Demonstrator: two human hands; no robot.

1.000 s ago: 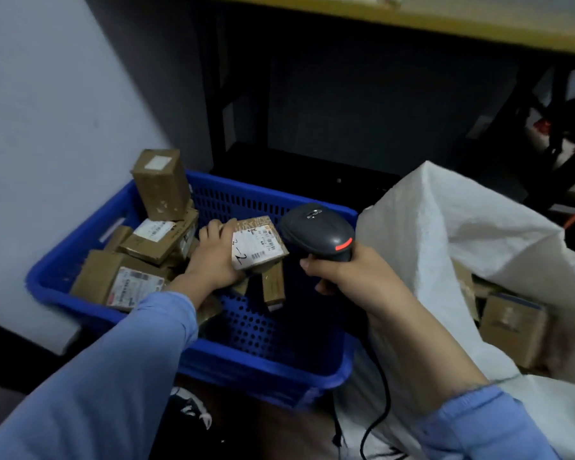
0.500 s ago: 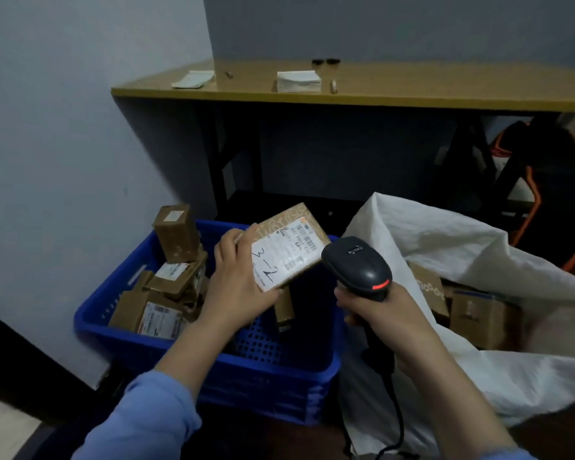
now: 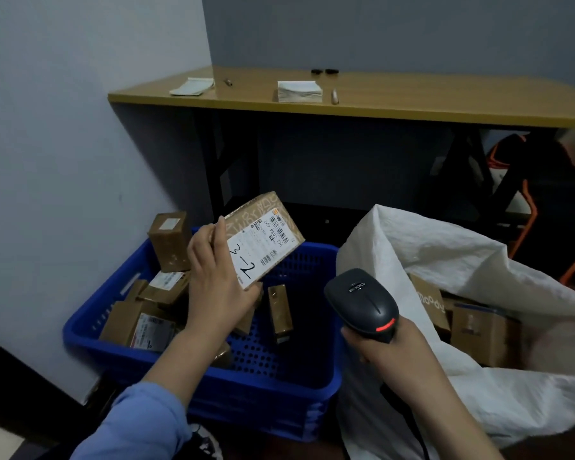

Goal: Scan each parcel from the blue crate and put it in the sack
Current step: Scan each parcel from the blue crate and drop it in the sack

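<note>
Above the blue crate, brown white-labelled parcel.

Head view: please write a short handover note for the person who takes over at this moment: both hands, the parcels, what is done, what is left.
Left hand grips a labelled parcel above the blue crate, label facing the camera.
Right hand grips the scanner beside the white sack.
Done: a few boxes lie in the sack.
Left: scan the held parcel, sack it, then handle the other parcels in the crate.

1 head cam, fwd-down, close.
</note>
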